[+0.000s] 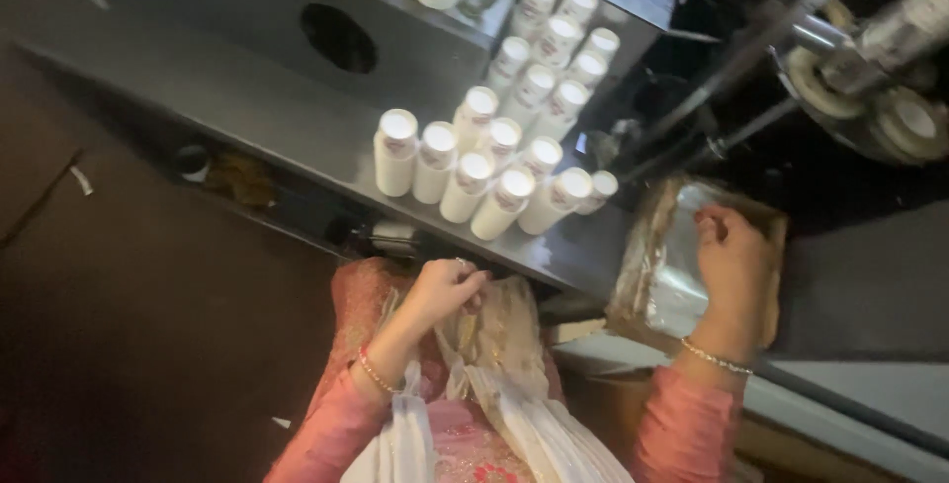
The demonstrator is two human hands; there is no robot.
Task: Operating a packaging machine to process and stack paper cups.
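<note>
Your right hand [736,270] grips a crumpled clear plastic bag [664,265], lying just right of the white bottles [494,162] on the grey table [247,107].

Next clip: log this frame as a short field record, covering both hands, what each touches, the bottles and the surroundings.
view: head camera, looking down
left hand: fingers pinched on a thin clear bag in the lap, below the table edge
right hand: resting on a stack of clear plastic bags at the table's end
bottles: white, capped, upright, crowded in a long cluster on the grey metal table
table detail: a round hole in its raised panel
machine: rollers and rods, upper right
wrists: a bracelet on each, pink sleeves
</note>
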